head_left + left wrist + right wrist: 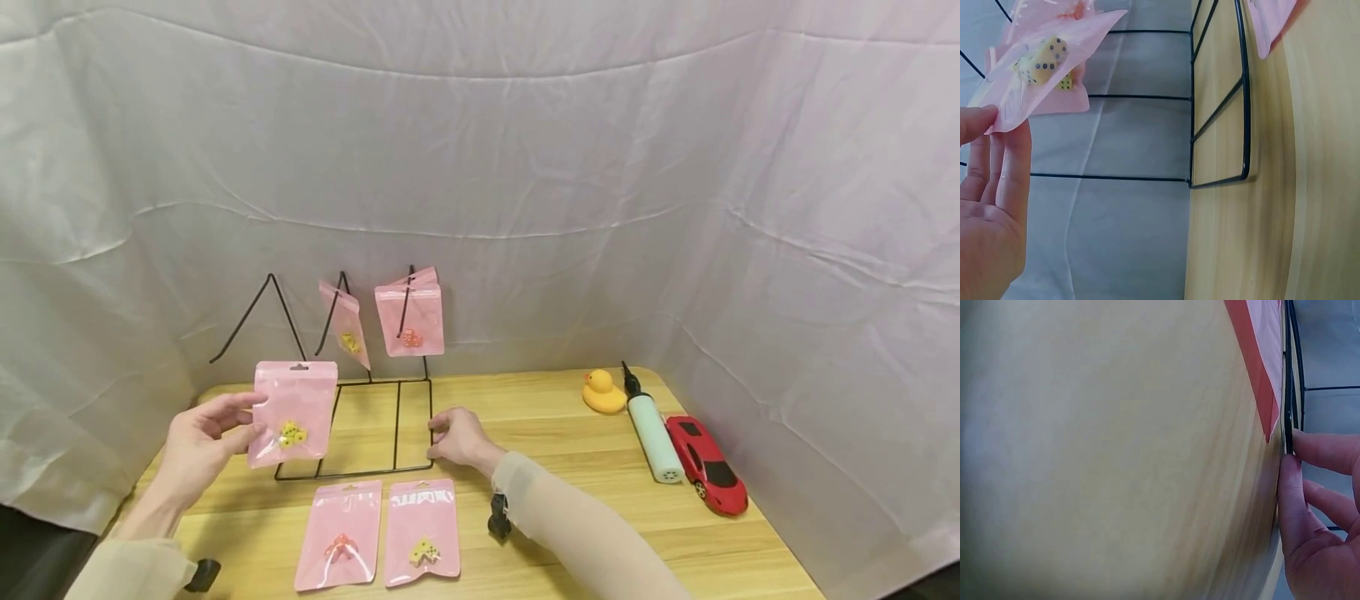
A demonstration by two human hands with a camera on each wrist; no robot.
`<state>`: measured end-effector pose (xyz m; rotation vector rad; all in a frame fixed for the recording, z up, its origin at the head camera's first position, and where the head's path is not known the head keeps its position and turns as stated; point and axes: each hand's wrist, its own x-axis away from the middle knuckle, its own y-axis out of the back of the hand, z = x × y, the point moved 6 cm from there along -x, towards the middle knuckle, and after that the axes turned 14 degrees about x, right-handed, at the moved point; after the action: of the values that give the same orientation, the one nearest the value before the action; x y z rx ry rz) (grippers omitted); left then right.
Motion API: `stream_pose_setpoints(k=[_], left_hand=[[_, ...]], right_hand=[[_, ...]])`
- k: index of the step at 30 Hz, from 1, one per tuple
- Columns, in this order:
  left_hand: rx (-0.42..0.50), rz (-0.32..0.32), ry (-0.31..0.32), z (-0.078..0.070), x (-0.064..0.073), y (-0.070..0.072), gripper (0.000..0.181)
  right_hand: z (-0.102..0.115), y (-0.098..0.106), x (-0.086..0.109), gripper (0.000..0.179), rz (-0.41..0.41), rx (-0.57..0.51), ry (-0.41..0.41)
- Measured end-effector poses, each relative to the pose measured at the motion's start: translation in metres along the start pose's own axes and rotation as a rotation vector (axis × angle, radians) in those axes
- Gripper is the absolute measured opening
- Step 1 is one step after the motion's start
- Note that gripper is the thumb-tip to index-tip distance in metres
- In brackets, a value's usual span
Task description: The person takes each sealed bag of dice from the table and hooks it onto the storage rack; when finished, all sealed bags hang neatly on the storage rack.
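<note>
Between thumb and fingers, my left hand point(197, 443) pinches the left edge of a pink zip bag point(288, 392) with yellow dice inside. The bag is upright, in front of the left part of a black wire rack point(397, 425). My right hand point(461, 437) grips the rack's base at its front right corner; the right wrist view shows thumb and fingers on either side of the wire point(1289, 412). From the rack's middle hook hangs a pink bag point(347, 321) with yellow dice, turned sideways. On its right hook are pink bags, the front one point(390, 312) holding orange-red dice.
Flat on the wooden table point(540, 408), before the rack, lie a pink bag with orange-red dice point(337, 508) and another with yellow dice point(420, 512). A yellow rubber duck point(603, 393), a mint hand pump point(655, 437) and a red toy car point(707, 467) sit at the right. Grey cloth point(480, 167) hangs behind.
</note>
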<state>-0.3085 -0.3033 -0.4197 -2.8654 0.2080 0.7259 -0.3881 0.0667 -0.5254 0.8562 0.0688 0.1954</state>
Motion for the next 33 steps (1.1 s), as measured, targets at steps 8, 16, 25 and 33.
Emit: stream_pose_setpoints(k=[8, 16, 25, 33], left_hand=[[0.107, 0.060, -0.022, -0.006, 0.001, -0.014, 0.049], [0.241, 0.129, -0.073, -0.013, 0.002, -0.024, 0.056], [0.388, 0.250, -0.111, -0.026, -0.003, -0.040, 0.060], [0.421, 0.232, -0.152, -0.028, -0.005, -0.044, 0.056]], right_hand=[[0.000, 0.001, 0.000, 0.053, 0.000, -0.005, -0.011], [0.002, -0.001, 0.000, 0.054, 0.004, 0.017, 0.005], [0.002, 0.001, 0.001, 0.053, -0.003, 0.020, 0.007], [0.003, 0.001, 0.002, 0.053, 0.001, 0.014, -0.003]])
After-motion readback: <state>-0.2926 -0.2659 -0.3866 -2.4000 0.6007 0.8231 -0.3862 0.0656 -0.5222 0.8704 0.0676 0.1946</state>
